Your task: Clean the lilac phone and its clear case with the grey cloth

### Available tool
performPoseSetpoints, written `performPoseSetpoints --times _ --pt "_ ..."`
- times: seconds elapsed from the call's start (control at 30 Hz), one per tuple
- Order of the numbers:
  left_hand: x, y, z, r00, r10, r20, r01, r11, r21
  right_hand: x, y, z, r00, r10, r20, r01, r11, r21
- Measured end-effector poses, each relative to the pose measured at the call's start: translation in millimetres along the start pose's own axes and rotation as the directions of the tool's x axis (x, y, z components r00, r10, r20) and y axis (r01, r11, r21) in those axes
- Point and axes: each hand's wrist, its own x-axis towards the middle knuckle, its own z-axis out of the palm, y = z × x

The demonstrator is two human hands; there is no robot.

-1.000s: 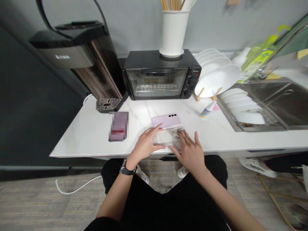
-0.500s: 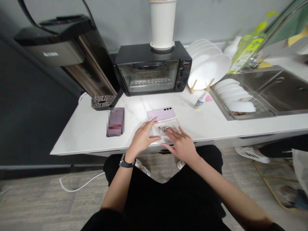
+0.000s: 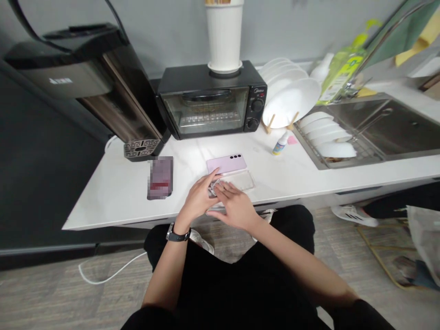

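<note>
A: So, closest in, what are the hands doing?

B: Left hand lies flat, fingers spread, pinning the near-left end of the clear case to the worktop. Right hand sits just beside it, fingers pressing what looks like a small crumpled wipe against the case. I can't tell exactly what that scrap is. Neither grip is curled shut around anything; both are loose and pressing down.

A: And the case itself?

B: Lying flat near the front edge of the worktop, its far side touching or just beside the pink phone, which lies face down.

A: How would you do this well?

B: I'd judge steady downward pressure from the left hand matters, so the light case doesn't skate. Short strokes, directed away from the front edge rather than toward it, since the case sits close to the drop.

A: Room to move?

B: To the left, bare worktop up to a dark blurred item. To the right, a wide open stretch before the small bottle and the sink with its bowls. Farther back stand the toaster oven, a dispenser and racked plates, all well apart from the hands. Sweeps sideways are safe; a hard push away would shove the phone.
</note>
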Motion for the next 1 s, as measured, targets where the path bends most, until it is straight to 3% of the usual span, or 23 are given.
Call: performPoseSetpoints --times 0.17,0.4,0.53,0.63,0.8,1.0 --pt "-0.7 3.1 0.5 1.0 0.009 -0.003 -0.009 1.0 0.014 -14.1 12.9 -15.1 0.996 -0.055 0.069 0.052 0.998 0.037" --pt "1.2 2.3 -1.6 1.0 -0.004 -0.001 0.004 0.999 0.052 -28.1 45.3 -28.1 0.981 0.181 -0.066 -0.186 0.978 -0.091" --pt "3.6 3.4 -2.0 1.0 0.007 0.021 -0.008 0.999 0.048 -18.7 42.1 -18.2 0.971 0.218 -0.097 -0.227 0.969 -0.101" --pt "4.9 3.3 -2.4 1.0 0.007 0.026 -0.008 0.999 0.043 -6.4 25.2 -6.0 0.977 0.195 -0.084 -0.2 0.978 -0.053" --pt "4.3 -1.0 -2.7 0.999 0.023 0.04 -0.025 0.999 0.039 2.2 -0.6 2.6 0.999 0.048 -0.007 -0.047 0.997 0.054" --pt "0.6 -0.8 -1.7 1.0 -0.002 0.007 0.002 1.0 0.026 -7.4 6.9 -9.9 0.997 -0.048 0.066 0.042 0.995 0.09"
